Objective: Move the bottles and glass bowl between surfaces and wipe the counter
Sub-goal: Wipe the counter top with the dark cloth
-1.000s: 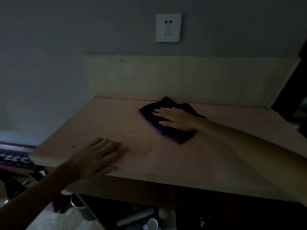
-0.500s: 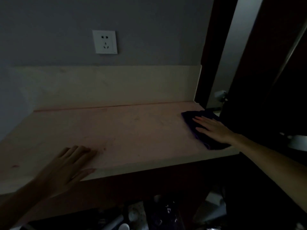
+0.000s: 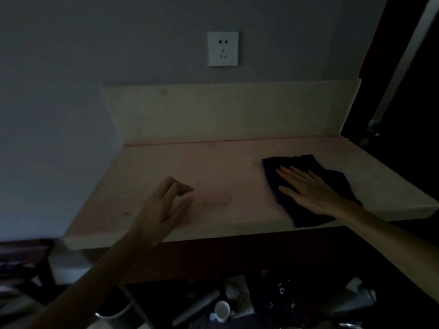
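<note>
Wiping step in hand. Right hand [image 3: 311, 189] lies flat, fingers spread, pressing dark cloth [image 3: 306, 167] onto counter [image 3: 213, 167] near its front edge. Left hand [image 3: 164, 210] hovers w/ fingers loosely together, holding nothing. Faint marks lie between the hands, so next stroke probably sweeps twd the left hand. No bottles or bowl on counter; dim clutter below, can't ID.

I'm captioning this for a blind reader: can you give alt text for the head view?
A right hand presses flat on a dark cloth on a pale counter, while the left hand is over the counter's front edge. A white outlet sits on the grey wall above; the room is dim.
</note>
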Action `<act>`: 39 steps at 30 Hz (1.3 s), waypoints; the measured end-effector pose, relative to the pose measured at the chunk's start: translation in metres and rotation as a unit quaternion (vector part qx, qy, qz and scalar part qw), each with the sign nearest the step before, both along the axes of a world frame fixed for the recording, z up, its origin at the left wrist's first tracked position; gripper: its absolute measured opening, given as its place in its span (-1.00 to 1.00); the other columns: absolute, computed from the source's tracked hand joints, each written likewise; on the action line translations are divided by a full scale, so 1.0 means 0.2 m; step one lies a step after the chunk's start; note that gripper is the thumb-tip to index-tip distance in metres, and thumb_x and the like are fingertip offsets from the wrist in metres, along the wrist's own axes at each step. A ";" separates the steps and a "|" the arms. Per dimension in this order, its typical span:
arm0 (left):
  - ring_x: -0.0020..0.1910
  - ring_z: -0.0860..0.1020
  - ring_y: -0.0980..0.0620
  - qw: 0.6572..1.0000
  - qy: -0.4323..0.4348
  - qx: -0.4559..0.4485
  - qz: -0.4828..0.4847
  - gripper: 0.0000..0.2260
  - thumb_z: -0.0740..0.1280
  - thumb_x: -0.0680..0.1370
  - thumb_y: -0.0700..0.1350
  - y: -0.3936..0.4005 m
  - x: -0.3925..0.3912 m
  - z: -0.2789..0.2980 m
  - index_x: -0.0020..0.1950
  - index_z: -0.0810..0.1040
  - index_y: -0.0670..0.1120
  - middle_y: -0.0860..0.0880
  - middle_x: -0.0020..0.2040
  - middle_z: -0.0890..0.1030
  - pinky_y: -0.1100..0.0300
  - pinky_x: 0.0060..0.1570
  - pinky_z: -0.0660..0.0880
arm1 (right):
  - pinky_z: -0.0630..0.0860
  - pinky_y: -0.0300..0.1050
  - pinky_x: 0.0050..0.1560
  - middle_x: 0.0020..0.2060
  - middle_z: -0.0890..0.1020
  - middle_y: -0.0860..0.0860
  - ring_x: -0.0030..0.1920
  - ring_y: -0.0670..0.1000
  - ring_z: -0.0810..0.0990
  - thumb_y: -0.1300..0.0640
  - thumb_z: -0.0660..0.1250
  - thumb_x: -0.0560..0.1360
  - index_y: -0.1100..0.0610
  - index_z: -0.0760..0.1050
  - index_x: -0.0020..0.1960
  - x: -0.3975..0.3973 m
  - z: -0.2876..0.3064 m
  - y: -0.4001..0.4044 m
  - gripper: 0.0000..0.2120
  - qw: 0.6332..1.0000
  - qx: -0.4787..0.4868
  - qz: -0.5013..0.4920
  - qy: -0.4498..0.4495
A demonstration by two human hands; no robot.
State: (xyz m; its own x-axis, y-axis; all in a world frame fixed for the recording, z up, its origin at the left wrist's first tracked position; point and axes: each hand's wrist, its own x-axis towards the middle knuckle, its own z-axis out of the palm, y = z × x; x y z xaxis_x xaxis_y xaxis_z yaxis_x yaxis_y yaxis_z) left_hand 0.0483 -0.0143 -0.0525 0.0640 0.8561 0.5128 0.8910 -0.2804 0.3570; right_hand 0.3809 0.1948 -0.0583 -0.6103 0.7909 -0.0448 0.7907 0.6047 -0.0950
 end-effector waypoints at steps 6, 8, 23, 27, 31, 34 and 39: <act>-0.03 0.56 0.14 0.997 -0.060 0.015 0.037 -0.80 0.19 0.63 0.02 -0.35 -0.46 0.07 0.05 0.56 -0.02 0.07 -0.01 0.49 0.23 -0.08 0.48 | -0.18 0.07 0.55 0.57 -0.13 -0.15 0.57 -0.08 -0.17 -0.32 -0.25 0.57 -0.08 -0.17 0.58 -1.00 -0.02 -0.38 -0.35 0.994 0.005 0.103 0.023; -0.05 0.58 0.10 0.994 -0.084 0.027 0.066 -0.78 0.18 0.63 0.02 -0.48 -0.61 0.08 0.05 0.58 -0.04 0.06 -0.01 0.50 0.25 -0.11 0.48 | -0.17 0.08 0.54 0.58 -0.11 -0.12 0.57 -0.05 -0.15 -0.31 -0.23 0.58 -0.06 -0.15 0.59 -1.35 -0.03 -0.52 -0.36 0.990 0.000 0.140 0.031; -0.06 0.56 0.14 0.981 -0.083 0.059 0.164 -0.70 0.14 0.63 0.05 -0.65 -0.72 0.11 0.09 0.56 -0.11 0.03 0.00 0.48 0.34 -0.13 0.47 | -0.19 0.10 0.51 0.58 0.00 -0.11 0.58 -0.01 -0.10 -0.35 -0.10 0.56 -0.17 0.00 0.56 -1.79 -0.06 -0.89 -0.39 0.930 0.007 0.362 0.053; -0.08 0.55 0.12 0.986 -0.075 0.053 0.137 -0.70 0.13 0.63 0.08 -0.41 -0.46 0.07 0.05 0.54 -0.09 0.03 -0.02 0.47 0.29 -0.15 0.45 | -0.22 0.06 0.52 0.58 -0.04 -0.15 0.57 -0.05 -0.14 -0.34 -0.13 0.57 -0.20 -0.02 0.56 -1.39 -0.04 -0.61 -0.41 0.943 -0.006 0.329 0.042; -0.06 0.53 0.16 0.996 -0.048 0.024 0.071 -0.71 0.12 0.62 0.09 -0.11 -0.10 0.04 0.05 0.54 -0.05 0.07 -0.03 0.45 0.34 -0.13 0.44 | -0.17 0.08 0.54 0.58 -0.03 -0.15 0.57 -0.06 -0.11 -0.34 -0.16 0.57 -0.21 -0.03 0.56 -0.89 -0.02 -0.22 -0.42 0.969 0.008 0.244 0.032; -0.05 0.54 0.17 1.000 -0.007 -0.001 0.015 -0.72 0.12 0.63 0.09 0.14 0.21 0.01 0.10 0.53 -0.03 0.08 0.02 0.44 0.27 -0.12 0.47 | -0.14 0.08 0.54 0.58 -0.01 -0.15 0.57 -0.06 -0.09 -0.35 -0.16 0.57 -0.22 -0.03 0.55 -0.47 -0.01 0.06 -0.41 0.986 0.012 0.161 0.028; 0.03 0.56 0.04 0.996 0.059 -0.034 -0.052 -0.65 0.11 0.62 0.13 0.48 0.72 -0.06 0.22 0.51 -0.03 0.03 0.11 0.46 0.06 -0.01 0.53 | -0.10 0.07 0.54 0.58 0.01 -0.16 0.57 -0.06 -0.05 -0.37 -0.16 0.55 -0.23 0.00 0.55 0.25 -0.01 0.39 -0.41 0.999 0.008 0.050 0.019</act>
